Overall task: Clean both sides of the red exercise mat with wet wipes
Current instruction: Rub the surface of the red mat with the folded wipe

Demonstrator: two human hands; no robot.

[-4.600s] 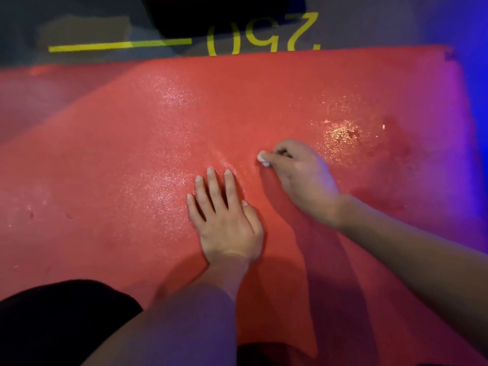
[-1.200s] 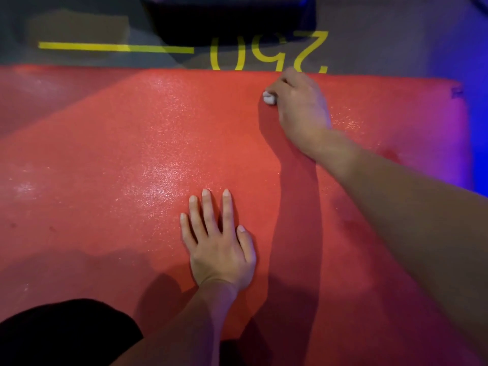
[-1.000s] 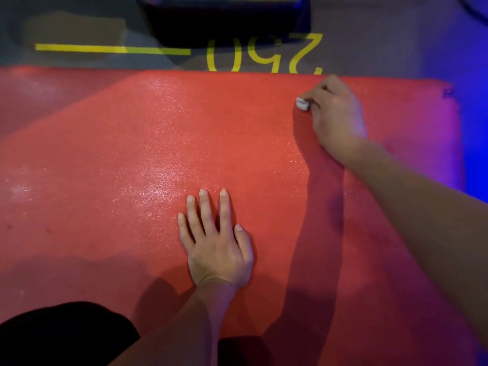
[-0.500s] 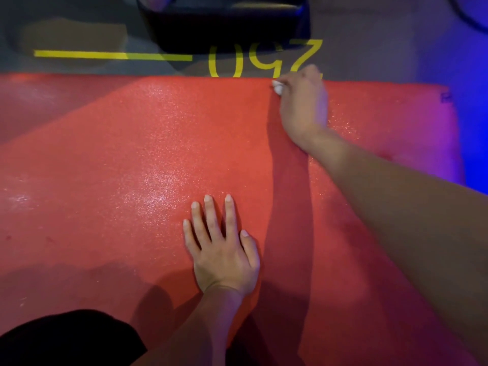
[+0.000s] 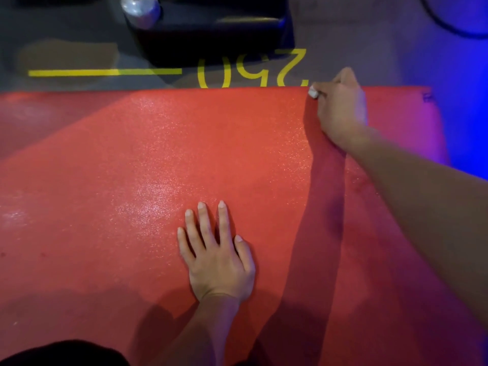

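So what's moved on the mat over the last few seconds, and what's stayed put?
The right hand, gripping the wipe, has moved from the middle of the mat up to its far edge and swept side to side along it, ending near the yellow floor numbers. The left hand has stayed flat on the mat, fingers spread. Nothing was let go.

The left hand (image 5: 220,260) is lying flat with fingers spread on the red mat (image 5: 132,180), while the right hand (image 5: 342,107) is pinching a small white wipe (image 5: 313,92) against the mat's far edge, beside yellow floor markings (image 5: 250,70).
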